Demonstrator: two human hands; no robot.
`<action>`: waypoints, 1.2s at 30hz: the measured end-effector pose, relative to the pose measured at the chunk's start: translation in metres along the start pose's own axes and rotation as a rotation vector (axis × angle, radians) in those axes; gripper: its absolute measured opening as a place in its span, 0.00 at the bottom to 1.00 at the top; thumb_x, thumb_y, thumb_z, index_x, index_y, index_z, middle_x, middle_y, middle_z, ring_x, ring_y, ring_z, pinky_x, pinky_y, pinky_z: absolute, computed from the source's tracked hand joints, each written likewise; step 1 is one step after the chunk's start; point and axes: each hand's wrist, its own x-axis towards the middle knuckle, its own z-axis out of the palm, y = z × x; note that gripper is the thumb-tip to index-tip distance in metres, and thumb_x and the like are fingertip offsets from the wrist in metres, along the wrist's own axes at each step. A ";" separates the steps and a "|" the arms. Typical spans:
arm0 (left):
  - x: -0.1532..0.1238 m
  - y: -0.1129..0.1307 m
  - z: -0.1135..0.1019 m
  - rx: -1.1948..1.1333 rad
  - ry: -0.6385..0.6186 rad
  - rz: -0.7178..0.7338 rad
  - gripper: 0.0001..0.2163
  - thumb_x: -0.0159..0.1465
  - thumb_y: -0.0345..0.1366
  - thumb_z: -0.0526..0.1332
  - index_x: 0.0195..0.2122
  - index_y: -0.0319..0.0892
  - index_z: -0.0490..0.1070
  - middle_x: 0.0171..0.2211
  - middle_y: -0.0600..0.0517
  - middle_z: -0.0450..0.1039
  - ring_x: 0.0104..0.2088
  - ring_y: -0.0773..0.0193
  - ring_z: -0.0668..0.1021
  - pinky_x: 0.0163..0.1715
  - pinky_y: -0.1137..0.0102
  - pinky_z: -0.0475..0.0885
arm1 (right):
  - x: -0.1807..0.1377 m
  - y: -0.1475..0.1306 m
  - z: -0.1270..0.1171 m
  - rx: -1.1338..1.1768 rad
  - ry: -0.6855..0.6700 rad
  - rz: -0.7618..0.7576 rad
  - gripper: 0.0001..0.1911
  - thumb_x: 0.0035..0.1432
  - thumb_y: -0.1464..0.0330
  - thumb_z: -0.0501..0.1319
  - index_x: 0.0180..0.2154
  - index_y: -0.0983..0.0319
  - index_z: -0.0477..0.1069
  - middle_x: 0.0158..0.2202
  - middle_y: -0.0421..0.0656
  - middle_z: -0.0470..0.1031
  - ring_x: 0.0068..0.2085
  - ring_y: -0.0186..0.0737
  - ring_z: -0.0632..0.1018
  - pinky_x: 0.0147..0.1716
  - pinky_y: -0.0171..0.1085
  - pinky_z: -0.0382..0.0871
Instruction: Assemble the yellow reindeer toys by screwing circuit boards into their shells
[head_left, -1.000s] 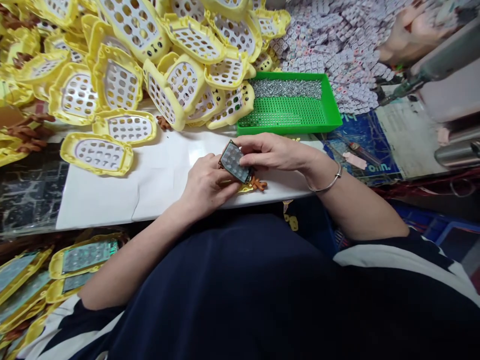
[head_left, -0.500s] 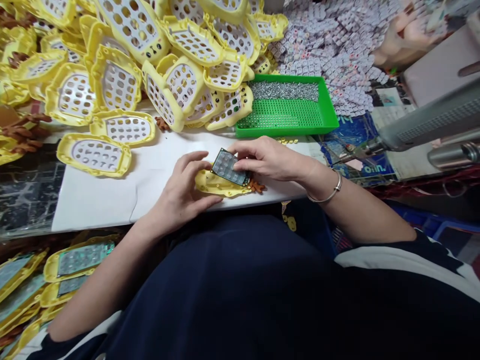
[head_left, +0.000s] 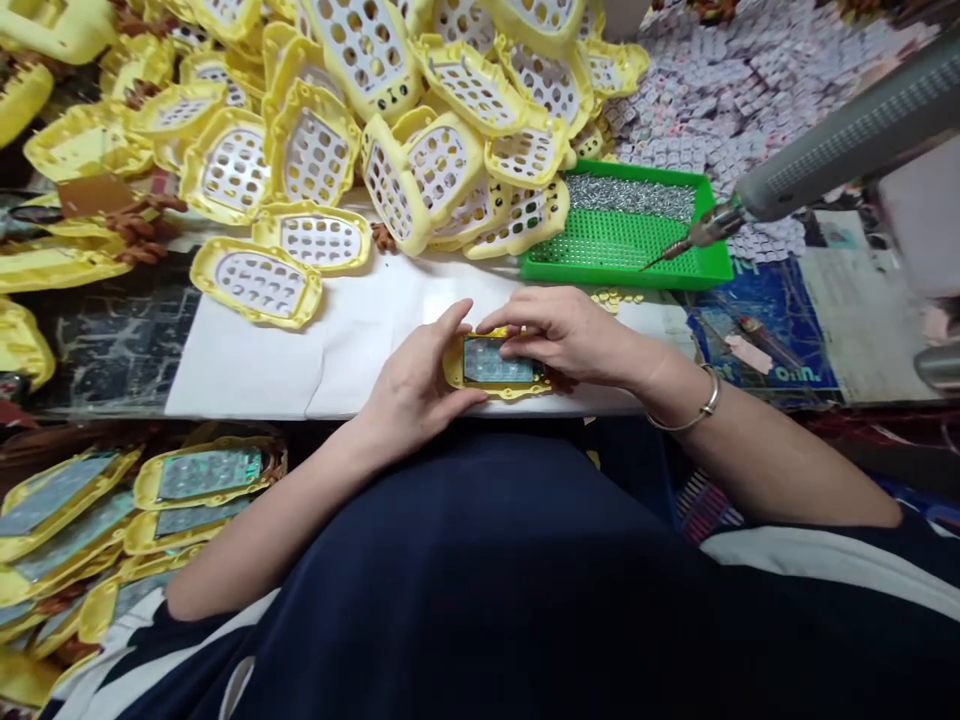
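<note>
A yellow plastic shell (head_left: pixel 454 371) lies face down on the white sheet (head_left: pixel 247 365) at the table's near edge. A grey-green keypad board (head_left: pixel 487 362) now sits flat inside it. My left hand (head_left: pixel 416 385) cups the shell's left end, thumb along its near side. My right hand (head_left: pixel 566 335) rests on the board's right part, fingertips pressing down on it. A metal bangle (head_left: pixel 686 405) circles my right wrist.
A heap of yellow perforated shells (head_left: pixel 420 130) fills the back. A green tray (head_left: pixel 630 240) holds small screws. A hanging electric screwdriver (head_left: pixel 810 160) points its bit over the tray. Pale small parts (head_left: pixel 750 80) cover the back right. Assembled shells (head_left: pixel 202 475) lie lower left.
The keypad board was held tilted above the shell; it has been lowered flat into the shell. Both hands closed in around it. The screwdriver swung leftwards over the tray.
</note>
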 end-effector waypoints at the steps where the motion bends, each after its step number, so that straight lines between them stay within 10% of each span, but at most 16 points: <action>1: -0.001 0.000 0.001 0.002 0.006 0.002 0.37 0.59 0.42 0.66 0.66 0.44 0.51 0.50 0.42 0.73 0.50 0.54 0.76 0.51 0.59 0.72 | 0.000 0.000 0.000 -0.006 0.001 -0.002 0.12 0.60 0.70 0.61 0.46 0.61 0.75 0.35 0.42 0.74 0.33 0.33 0.72 0.34 0.32 0.62; 29: -0.003 -0.002 0.005 0.042 -0.007 0.000 0.39 0.62 0.45 0.64 0.68 0.46 0.43 0.51 0.43 0.72 0.50 0.56 0.75 0.51 0.60 0.71 | 0.000 0.003 0.003 -0.032 -0.007 0.021 0.11 0.60 0.67 0.62 0.44 0.59 0.78 0.31 0.41 0.73 0.31 0.32 0.71 0.31 0.32 0.61; 36: 0.010 0.014 0.003 0.245 0.052 0.217 0.17 0.63 0.40 0.63 0.52 0.43 0.69 0.47 0.42 0.71 0.47 0.54 0.72 0.45 0.58 0.71 | 0.001 0.003 0.004 -0.047 -0.015 0.038 0.10 0.61 0.69 0.61 0.43 0.60 0.78 0.30 0.41 0.71 0.32 0.33 0.71 0.32 0.32 0.60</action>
